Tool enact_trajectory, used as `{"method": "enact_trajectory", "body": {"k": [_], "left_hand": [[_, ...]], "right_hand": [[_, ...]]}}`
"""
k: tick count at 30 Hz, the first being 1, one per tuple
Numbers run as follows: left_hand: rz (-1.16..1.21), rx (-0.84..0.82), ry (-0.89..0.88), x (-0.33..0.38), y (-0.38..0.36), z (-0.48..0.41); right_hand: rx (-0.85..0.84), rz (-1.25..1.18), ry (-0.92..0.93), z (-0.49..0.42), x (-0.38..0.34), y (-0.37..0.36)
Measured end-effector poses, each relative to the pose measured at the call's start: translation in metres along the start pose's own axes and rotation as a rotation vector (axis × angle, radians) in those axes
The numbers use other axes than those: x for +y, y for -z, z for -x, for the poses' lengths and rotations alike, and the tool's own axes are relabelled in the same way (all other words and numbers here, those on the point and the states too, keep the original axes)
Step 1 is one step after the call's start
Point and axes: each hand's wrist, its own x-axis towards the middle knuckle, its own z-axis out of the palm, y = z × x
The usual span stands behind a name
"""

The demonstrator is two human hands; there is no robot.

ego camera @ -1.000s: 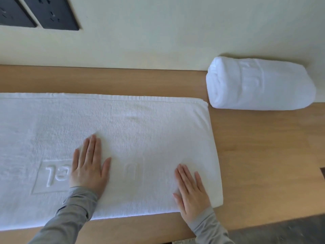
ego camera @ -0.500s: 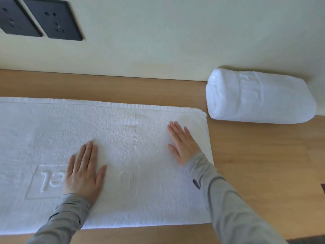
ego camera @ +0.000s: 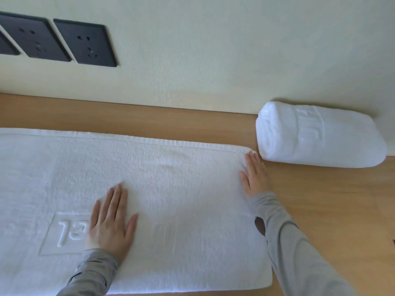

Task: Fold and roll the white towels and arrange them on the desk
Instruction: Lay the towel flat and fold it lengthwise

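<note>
Pale cream wall (ego camera: 213, 50), evenly lit. Dark socket plates (ego camera: 85, 42) mounted in a row, upper left. Light wooden desk (ego camera: 320, 210) stands flush against the wall.

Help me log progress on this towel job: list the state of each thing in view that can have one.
Flat towel, folded into a long strip, lying flat on the desk, not yet rolled.
Rolled towel, rolled up, lying on its side by the wall.
Left hand, open, flat on the flat towel.
Right hand, open, flat at that towel's far right corner.
Wall sockets, nothing plugged in.
</note>
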Motion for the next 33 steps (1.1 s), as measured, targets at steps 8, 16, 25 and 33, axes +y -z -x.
{"method": "enact_trajectory", "body": {"k": [8, 16, 25, 33], "left_hand": [[-0.008, -0.083, 0.017, 0.004, 0.011, 0.003], [0.327, 0.112, 0.318, 0.04, 0.025, 0.013], [0.883, 0.475, 1.502, 0.181, 0.025, 0.078], [1.518, 0.36, 1.752, 0.277, -0.012, 0.102]], "right_hand": [[-0.207, -0.036, 0.057, 0.067, -0.029, -0.002], [-0.233, 0.024, 0.106, 0.047, -0.022, 0.022], [-0.248, 0.059, 0.211, -0.044, 0.011, 0.056], [-0.424, 0.168, 0.235, -0.077, 0.004, 0.056]]}}
